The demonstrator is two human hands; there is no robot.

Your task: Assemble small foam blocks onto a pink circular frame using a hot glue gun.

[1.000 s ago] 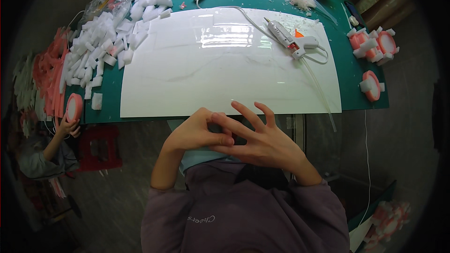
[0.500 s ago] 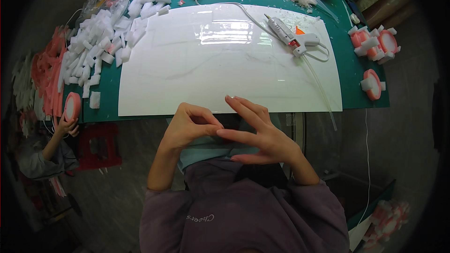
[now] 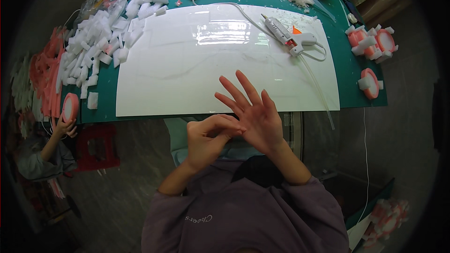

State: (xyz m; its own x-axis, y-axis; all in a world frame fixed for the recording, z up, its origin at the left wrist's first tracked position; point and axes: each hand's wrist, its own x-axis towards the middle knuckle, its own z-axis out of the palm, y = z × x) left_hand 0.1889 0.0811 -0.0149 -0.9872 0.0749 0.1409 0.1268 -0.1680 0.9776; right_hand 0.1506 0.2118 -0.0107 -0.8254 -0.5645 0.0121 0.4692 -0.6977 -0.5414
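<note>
My right hand (image 3: pixel 253 112) is raised flat with its fingers spread, palm up, over the near edge of a glossy white sheet (image 3: pixel 206 56). My left hand (image 3: pixel 208 136) is curled beside it, its fingertips pinched against the right palm; I see nothing held in either hand. Both hands hover just in front of my chest, off the green table (image 3: pixel 347 70). A white glue gun (image 3: pixel 286 35) with an orange trigger lies on the sheet's far right part, its cable trailing away.
Many white foam blocks (image 3: pixel 101 42) are heaped at the table's left. Pink-and-white foam rings (image 3: pixel 372 42) lie at the right edge and far end. Another person's hand (image 3: pixel 63 126) holds a pink ring at the lower left, beside a red stool (image 3: pixel 96 147).
My right hand has opened and lifted, fingers now spread toward the sheet. My left hand has curled in, its fingertips now picking at the right palm.
</note>
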